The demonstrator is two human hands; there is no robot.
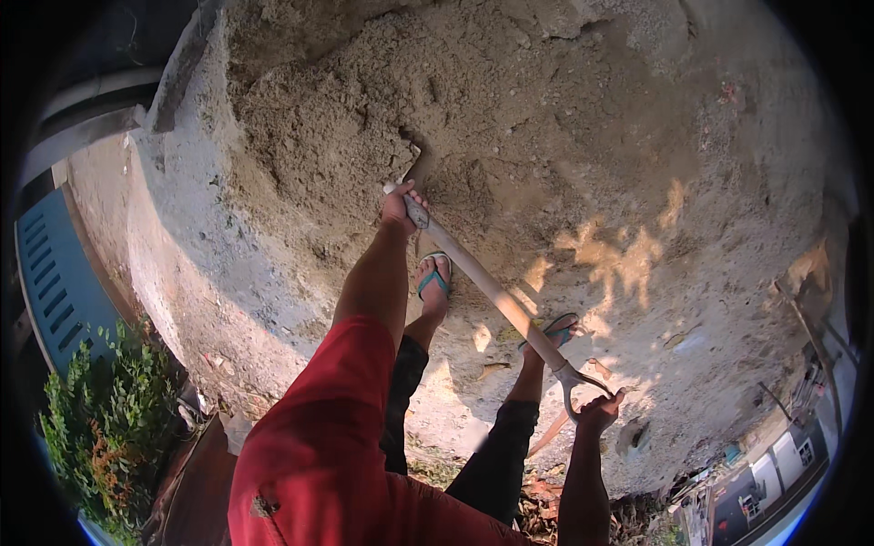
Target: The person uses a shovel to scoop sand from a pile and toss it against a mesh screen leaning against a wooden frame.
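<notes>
A shovel (pixel 484 280) with a long pale shaft slants across the middle of the view. My left hand (pixel 399 207) is wrapped round the lower end of the shaft, close to the blade. At the other end, my right hand (pixel 599 412) grips the D-shaped handle. The metal blade (pixel 414 162) shows only in part, edge-on against a heap of grey-brown sandy gravel (pixel 319 155); I cannot tell how deep it sits in the heap.
My feet in sandals stand on dusty ground (pixel 710 346), below the heap and either side of the shaft. Far left are a blue slotted panel (pixel 64 273) and a leafy bush (pixel 114 419). Dry leaves (pixel 539 500) lie near my right forearm; a stick (pixel 810 332) stands at the right.
</notes>
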